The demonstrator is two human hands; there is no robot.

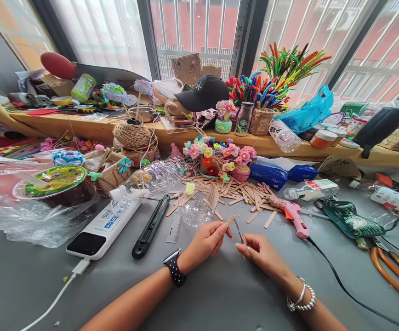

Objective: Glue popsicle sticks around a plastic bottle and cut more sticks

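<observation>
Reaching in from the near side, pinching a wooden stick (230, 220) in the left hand (210, 239), gripping scissors (242, 237) in the curled right hand (262, 253), holding both right of a clear container (194, 214).

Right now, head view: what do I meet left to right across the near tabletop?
White power bank, green utility knife, clear ruler, left hand with a wooden stick, right hand with a slim metal tool, pink glue gun, orange-handled scissors.
</observation>
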